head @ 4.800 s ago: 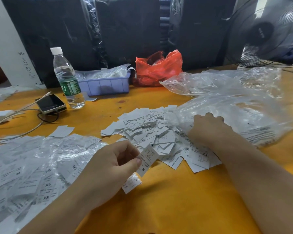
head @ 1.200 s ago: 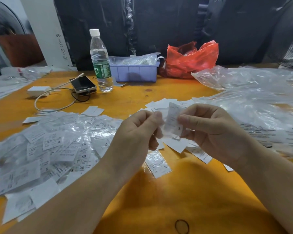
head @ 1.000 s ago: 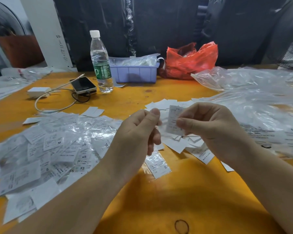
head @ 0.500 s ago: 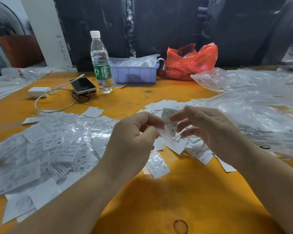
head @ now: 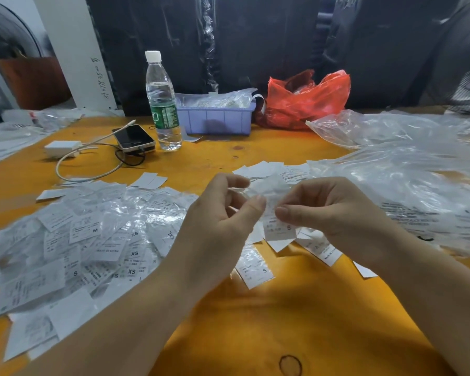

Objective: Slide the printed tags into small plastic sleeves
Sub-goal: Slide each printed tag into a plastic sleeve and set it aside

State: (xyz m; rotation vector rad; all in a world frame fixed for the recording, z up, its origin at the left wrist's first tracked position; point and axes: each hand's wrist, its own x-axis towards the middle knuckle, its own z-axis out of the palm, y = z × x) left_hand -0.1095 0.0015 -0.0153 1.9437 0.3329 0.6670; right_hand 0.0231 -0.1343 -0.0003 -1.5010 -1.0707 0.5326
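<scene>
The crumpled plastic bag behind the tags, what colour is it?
The plastic bag is bright red, seen in the head view, the only one.

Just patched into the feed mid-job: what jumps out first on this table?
At centre, the left hand and right hand pinch a small white printed tag above the orange table. A wide heap of tags in shiny clear plastic sleeves spreads at left. At the back, a crumpled red plastic bag sits beside a lilac plastic tray.
</scene>
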